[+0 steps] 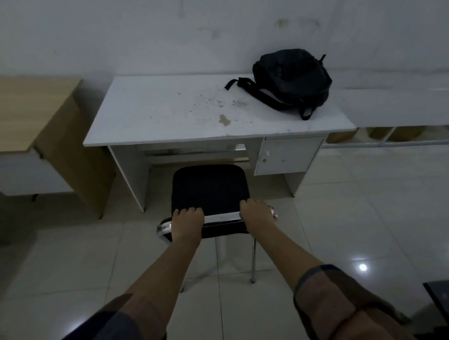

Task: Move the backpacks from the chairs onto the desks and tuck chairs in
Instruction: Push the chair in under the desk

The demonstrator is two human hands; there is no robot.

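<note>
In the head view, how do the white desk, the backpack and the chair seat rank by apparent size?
1. white desk
2. and 3. chair seat and backpack: look alike; the seat is nearer, so unsure.

No words, labels, brand marks or numbers can be read anywhere in the view; the backpack [292, 78], the white worktop [161, 115] and the chair [209, 189] show no legible print.

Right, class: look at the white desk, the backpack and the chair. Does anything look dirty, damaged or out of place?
The white desk has a brownish stain and scattered dark specks near its middle-right, beside the black backpack, whose straps trail loose. The chair stands out from the desk, not yet tucked in; the left hand and right hand grip its backrest.
</note>
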